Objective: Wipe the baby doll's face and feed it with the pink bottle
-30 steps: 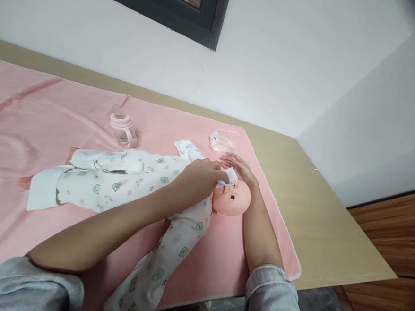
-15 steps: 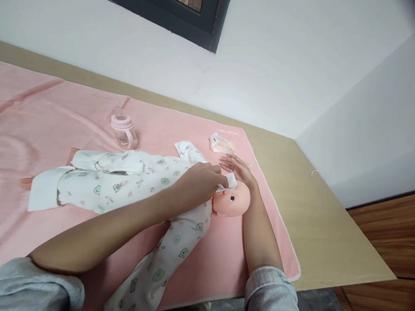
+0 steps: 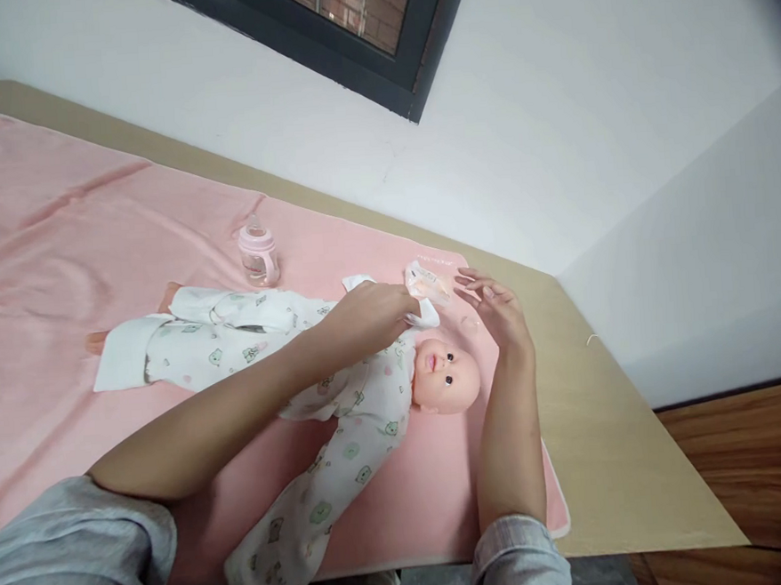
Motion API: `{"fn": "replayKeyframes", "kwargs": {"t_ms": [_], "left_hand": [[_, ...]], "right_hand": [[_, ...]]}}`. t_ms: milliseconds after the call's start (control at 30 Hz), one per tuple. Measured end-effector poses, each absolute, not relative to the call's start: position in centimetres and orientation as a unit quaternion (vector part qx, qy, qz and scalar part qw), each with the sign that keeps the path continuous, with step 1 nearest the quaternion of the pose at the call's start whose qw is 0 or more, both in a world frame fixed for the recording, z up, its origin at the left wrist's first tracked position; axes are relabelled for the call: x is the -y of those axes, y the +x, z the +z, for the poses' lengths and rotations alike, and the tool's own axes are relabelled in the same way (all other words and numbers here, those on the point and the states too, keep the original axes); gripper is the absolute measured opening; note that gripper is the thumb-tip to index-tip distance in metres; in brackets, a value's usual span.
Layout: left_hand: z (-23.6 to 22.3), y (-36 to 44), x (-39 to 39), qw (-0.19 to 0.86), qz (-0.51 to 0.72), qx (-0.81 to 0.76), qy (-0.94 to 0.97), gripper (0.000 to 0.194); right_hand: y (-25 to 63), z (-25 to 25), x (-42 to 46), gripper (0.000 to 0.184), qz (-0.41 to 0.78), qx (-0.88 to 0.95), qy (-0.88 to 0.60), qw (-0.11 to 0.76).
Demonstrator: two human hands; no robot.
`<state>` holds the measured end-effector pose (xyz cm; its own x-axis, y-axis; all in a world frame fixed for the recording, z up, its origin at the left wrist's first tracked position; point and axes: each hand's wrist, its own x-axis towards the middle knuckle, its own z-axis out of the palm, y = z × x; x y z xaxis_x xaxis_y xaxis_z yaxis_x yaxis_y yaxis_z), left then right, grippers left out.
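Observation:
A baby doll (image 3: 447, 382) lies on its back on a pink blanket (image 3: 47, 263), its bare head toward the right. It wears a white outfit with small animal prints. My left hand (image 3: 372, 320) pinches a white wipe (image 3: 427, 314) above the doll's shoulder, apart from its face. My right hand (image 3: 499, 307) is raised beyond the top of the head, fingers spread, holding nothing. Near its fingertips lies a crumpled clear packet (image 3: 426, 283). My left forearm covers part of the doll's body.
A pink baby bottle with a handle (image 3: 257, 251) stands on the blanket beyond the doll's legs. The tan tabletop (image 3: 616, 455) extends past the blanket at the right. A white wall (image 3: 550, 94) with a dark-framed window (image 3: 402, 69) rises behind the table.
My left hand has lifted the wipe away from the doll's face, uncovering both eyes and the mouth. My right hand has moved off the head, up and to the right. The view has shifted slightly.

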<state>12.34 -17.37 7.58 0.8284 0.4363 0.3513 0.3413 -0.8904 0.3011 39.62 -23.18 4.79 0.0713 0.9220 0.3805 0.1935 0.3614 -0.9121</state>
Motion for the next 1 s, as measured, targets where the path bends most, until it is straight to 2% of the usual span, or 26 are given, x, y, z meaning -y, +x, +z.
{"fn": "replayKeyframes", "kwargs": {"t_ms": [67, 167, 233, 300, 467, 633, 767, 900, 1000], "left_hand": [[8.0, 11.7, 16.7, 0.106, 0.21, -0.207, 0.95, 0.026], [8.5, 10.8, 15.9, 0.098, 0.221, -0.214, 0.946, 0.027], [8.9, 10.2, 15.8, 0.095, 0.225, -0.223, 0.944, 0.026], [9.3, 9.8, 15.8, 0.097, 0.225, -0.23, 0.942, 0.025], [9.8, 8.7, 15.3, 0.126, 0.25, -0.238, 0.93, 0.021], [10.0, 6.4, 12.5, 0.173, 0.341, -0.272, 0.883, 0.035], [10.0, 3.2, 9.1, 0.194, 0.396, -0.365, 0.82, 0.039], [9.0, 0.1, 6.0, 0.187, 0.413, -0.484, 0.748, 0.051], [7.7, -1.4, 4.1, 0.185, 0.37, -0.551, 0.725, 0.059]], "right_hand": [[36.4, 7.9, 25.1, 0.023, 0.253, 0.677, -0.476, 0.502], [31.5, 10.3, 27.2, 0.022, 0.151, 0.759, -0.533, 0.342], [29.3, 10.4, 27.7, 0.022, 0.075, 0.773, -0.563, 0.281], [28.1, 9.8, 27.5, 0.024, 0.019, 0.775, -0.577, 0.258], [27.7, 8.9, 26.8, 0.024, -0.058, 0.751, -0.585, 0.302], [29.6, 8.7, 26.3, 0.021, -0.083, 0.666, -0.626, 0.396], [33.6, 7.6, 24.0, 0.021, -0.083, 0.593, -0.672, 0.435], [37.1, 6.3, 21.2, 0.024, -0.038, 0.546, -0.741, 0.389], [38.4, 5.7, 19.4, 0.033, 0.008, 0.528, -0.775, 0.347]]}}
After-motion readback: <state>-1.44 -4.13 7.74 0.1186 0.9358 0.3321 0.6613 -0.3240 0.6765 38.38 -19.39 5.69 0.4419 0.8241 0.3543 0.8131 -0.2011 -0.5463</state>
